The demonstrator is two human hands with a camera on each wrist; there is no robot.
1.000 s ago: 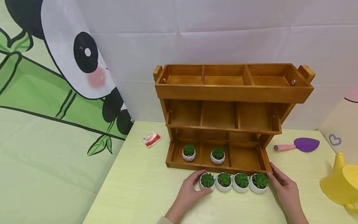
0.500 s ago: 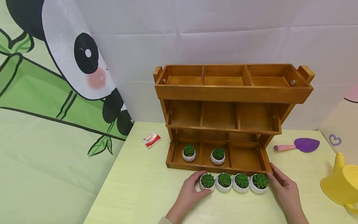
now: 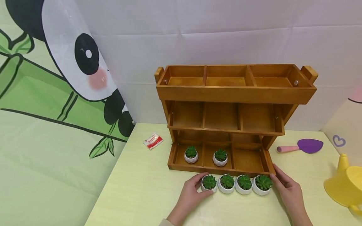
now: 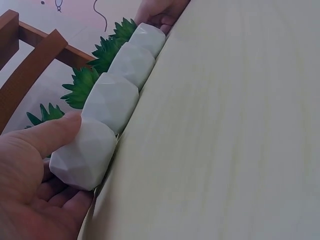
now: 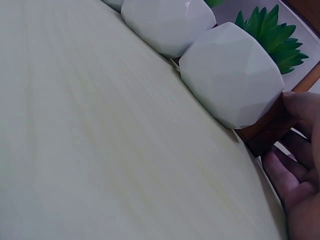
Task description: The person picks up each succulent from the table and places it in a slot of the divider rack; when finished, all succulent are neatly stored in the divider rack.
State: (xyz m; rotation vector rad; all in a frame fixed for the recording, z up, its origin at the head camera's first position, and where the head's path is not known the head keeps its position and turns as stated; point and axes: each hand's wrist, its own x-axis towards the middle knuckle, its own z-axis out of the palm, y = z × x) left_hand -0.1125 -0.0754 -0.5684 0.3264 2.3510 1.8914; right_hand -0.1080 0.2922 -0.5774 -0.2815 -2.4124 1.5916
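Note:
Four small white pots with green succulents stand in a row along the shelf's front edge. My left hand [image 3: 190, 195] holds the leftmost pot [image 3: 208, 188] between thumb and fingers; the left wrist view shows the thumb on that pot's [image 4: 85, 155] side. At the other end, my right hand [image 3: 289, 191] rests against the front right corner of the wooden shelf [image 3: 236, 95], beside the rightmost pot [image 3: 260, 190]. In the right wrist view its thumb tip lies where pot [image 5: 230, 75] and shelf corner [image 5: 267, 127] meet, with relaxed fingers below.
Two potted succulents sit in the bottom tier's left [image 3: 191, 158] and middle [image 3: 220, 162] compartments. A red and white packet [image 3: 153, 141] lies left of the shelf. To the right are a purple trowel [image 3: 309, 146] and a yellow watering can [image 3: 343, 186].
The leftmost pot and my left hand have shifted very slightly left. My right hand stays at the shelf corner.

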